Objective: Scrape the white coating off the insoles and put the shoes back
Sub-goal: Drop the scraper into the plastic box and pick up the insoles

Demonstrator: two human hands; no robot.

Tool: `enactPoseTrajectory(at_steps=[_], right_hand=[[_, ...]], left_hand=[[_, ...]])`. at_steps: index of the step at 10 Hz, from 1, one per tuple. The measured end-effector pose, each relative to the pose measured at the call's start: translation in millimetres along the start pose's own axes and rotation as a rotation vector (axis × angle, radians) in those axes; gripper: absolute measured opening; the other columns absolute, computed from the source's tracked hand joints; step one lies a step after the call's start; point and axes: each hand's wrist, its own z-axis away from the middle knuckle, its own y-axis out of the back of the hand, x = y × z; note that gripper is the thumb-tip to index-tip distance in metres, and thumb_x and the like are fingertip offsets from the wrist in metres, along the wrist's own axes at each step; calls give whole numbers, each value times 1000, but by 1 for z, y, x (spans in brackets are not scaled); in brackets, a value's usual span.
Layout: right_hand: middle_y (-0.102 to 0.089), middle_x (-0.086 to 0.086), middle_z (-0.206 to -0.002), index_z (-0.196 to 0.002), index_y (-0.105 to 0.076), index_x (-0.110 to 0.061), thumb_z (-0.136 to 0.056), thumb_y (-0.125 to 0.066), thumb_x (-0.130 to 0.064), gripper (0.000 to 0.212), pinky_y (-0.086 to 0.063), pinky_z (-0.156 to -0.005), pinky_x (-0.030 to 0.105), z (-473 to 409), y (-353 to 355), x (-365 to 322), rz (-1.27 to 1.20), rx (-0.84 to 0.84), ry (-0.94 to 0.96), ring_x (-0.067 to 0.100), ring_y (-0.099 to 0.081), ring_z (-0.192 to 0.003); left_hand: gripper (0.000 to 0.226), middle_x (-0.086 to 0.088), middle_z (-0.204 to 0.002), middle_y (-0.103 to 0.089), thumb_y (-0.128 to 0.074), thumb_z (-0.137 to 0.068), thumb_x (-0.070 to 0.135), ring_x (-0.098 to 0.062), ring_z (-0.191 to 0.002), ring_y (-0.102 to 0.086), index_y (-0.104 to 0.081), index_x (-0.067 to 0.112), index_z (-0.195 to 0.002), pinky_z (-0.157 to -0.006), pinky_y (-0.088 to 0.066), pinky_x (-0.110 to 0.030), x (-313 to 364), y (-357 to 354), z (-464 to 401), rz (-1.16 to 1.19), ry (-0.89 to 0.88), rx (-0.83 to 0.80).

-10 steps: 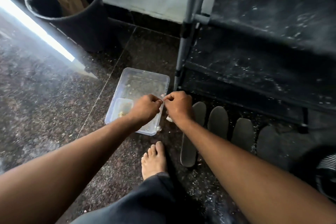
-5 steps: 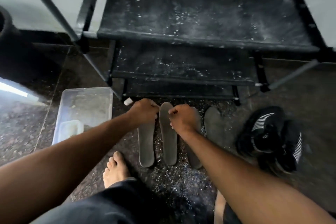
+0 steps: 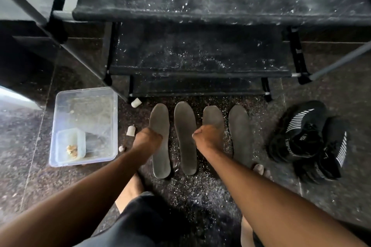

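Several grey insoles lie side by side on the dark floor in front of the shoe rack: the leftmost insole (image 3: pixel 160 115), a second insole (image 3: pixel 185 120), a third insole (image 3: pixel 213 116) and the rightmost insole (image 3: pixel 240 128). My left hand (image 3: pixel 147 140) hovers fisted over the leftmost insole's left edge. My right hand (image 3: pixel 208 138), also curled shut, covers the middle of the third insole. I see nothing held in either hand. A pair of black shoes (image 3: pixel 307 140) with white stripes sits on the floor to the right.
The black fabric shoe rack (image 3: pixel 200 56) stands just behind the insoles, dusted with white flakes. A clear plastic box (image 3: pixel 86 94) holding a small tub (image 3: pixel 70 144) sits at left. Small white pieces (image 3: pixel 130 130) lie beside it. White scrapings (image 3: pixel 190 186) cover the floor near my bare feet.
My view swung right from the plastic box to the insoles and shoes. Both hands moved from pinching together at the box's edge to apart over the insoles.
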Motion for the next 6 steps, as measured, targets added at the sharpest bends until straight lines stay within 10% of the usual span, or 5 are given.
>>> enactPoseTrajectory(at_steps=[2,4,6], right_hand=[[-72,8,-110,-110,-69,-8,-88,-71,-33,33,-43,-61,22,-15,-32,-8,186,142,-99,23,-70,-102],[-67,16,-116,-120,-60,-2,-82,-80,-31,52,-59,-82,40,-20,-46,-12,146,228,-140,33,-67,-108],[-68,17,-113,-113,-54,-9,-97,-63,-20,21,-55,-81,45,-26,-56,-14,76,311,-205,35,-67,-107]], left_hand=[[36,-20,-119,-65,-62,-92,24,-36,-102,-66,-63,-2,-118,-78,-55,-38,-24,-23,-26,143,69,89],[33,-19,-124,-61,-58,-94,19,-41,-114,-63,-52,3,-122,-92,-55,-48,-27,-28,-33,187,92,134],[38,-19,-121,-61,-66,-94,17,-41,-113,-63,-46,3,-124,-87,-51,-44,-34,-37,-36,208,110,147]])
